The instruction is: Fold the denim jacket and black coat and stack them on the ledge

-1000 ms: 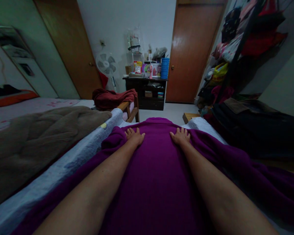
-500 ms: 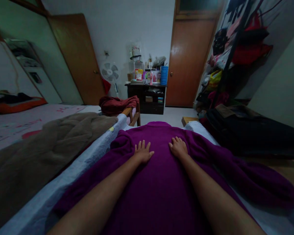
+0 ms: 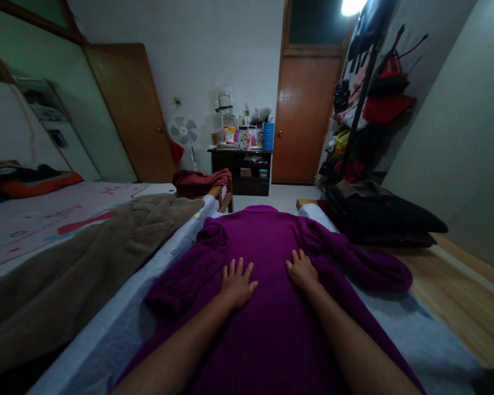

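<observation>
A long-sleeved purple garment (image 3: 267, 329) lies spread out before me, its collar at the far end and its lower part running out of view towards me. My left hand (image 3: 236, 283) rests on it left of the middle, fingers spread and flat. On the right side of the same cloth lies my right hand (image 3: 303, 270), palm down with the fingers stretched out and slightly bent. Both sleeves reach outwards, the left one bunched in folds. Under the garment is a pale blue sheet (image 3: 428, 329).
To the left, a brown blanket (image 3: 107, 258) covers part of a pink patterned bed surface (image 3: 37, 219). Folded dark clothes (image 3: 382, 214) are stacked at the right on a wooden board (image 3: 448, 285). A dark cabinet (image 3: 230, 164) and a white fan (image 3: 184, 131) stand at the back.
Both hands have slid a little nearer to me over the purple cloth, still flat. The sleeves lie closer in and shorter. The view has tilted up and shifted right.
</observation>
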Action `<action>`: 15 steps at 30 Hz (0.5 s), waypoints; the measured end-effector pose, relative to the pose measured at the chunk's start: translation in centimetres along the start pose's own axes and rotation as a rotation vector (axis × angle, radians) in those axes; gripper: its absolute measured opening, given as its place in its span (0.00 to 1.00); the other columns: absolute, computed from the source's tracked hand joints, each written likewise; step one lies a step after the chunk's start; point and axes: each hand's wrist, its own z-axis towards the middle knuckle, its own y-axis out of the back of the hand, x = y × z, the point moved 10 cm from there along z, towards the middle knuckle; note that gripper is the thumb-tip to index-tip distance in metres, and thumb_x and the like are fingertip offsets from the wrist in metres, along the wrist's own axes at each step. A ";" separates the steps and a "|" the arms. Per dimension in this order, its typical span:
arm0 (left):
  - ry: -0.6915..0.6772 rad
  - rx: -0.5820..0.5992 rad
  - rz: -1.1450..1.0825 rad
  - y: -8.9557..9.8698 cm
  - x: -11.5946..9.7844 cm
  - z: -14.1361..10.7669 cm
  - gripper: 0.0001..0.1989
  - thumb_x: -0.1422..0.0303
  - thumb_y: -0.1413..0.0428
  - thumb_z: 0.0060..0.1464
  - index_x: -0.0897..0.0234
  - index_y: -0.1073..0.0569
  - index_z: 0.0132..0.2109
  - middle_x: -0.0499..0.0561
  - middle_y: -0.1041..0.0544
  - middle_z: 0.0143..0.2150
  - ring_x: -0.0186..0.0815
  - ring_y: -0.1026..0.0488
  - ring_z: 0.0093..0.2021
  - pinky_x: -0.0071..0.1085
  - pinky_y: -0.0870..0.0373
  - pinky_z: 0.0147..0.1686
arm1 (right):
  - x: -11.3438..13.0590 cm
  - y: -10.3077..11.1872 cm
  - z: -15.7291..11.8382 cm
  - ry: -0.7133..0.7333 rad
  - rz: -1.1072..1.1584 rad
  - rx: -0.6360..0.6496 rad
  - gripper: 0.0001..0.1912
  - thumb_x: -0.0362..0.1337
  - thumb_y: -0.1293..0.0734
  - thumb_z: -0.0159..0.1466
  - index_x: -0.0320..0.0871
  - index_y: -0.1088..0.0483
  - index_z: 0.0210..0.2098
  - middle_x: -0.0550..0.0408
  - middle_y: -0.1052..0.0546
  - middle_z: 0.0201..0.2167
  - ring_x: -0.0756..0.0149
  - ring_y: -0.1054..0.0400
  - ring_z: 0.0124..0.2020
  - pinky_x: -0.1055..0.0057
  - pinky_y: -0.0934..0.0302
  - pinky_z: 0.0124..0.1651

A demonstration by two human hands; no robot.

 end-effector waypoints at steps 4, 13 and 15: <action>-0.086 -0.013 0.050 2.9 -0.2 -2.2 0.28 0.57 0.51 0.56 0.56 0.37 0.63 0.58 0.43 0.68 0.53 0.51 0.68 0.55 0.55 0.62 | 2.1 -0.8 -5.2 0.023 -0.043 0.108 0.33 0.51 0.45 0.65 0.43 0.48 0.66 0.40 0.53 0.68 0.42 0.60 0.67 0.42 0.59 0.60; 0.359 -0.125 0.106 10.7 13.0 -6.2 0.36 0.68 0.46 0.50 0.63 0.45 0.66 0.69 0.27 0.53 0.56 0.29 0.51 0.50 0.34 0.47 | 7.7 -1.9 -14.5 0.294 0.003 -0.025 0.33 0.46 0.46 0.65 0.39 0.47 0.66 0.45 0.48 0.68 0.49 0.60 0.68 0.49 0.68 0.65; 0.319 -0.034 0.042 10.1 13.5 -6.4 0.35 0.68 0.46 0.50 0.60 0.43 0.66 0.64 0.23 0.47 0.53 0.25 0.46 0.45 0.31 0.43 | 7.7 -1.6 -15.1 0.307 0.004 -0.099 0.32 0.46 0.47 0.65 0.39 0.47 0.66 0.45 0.46 0.67 0.50 0.59 0.68 0.51 0.69 0.66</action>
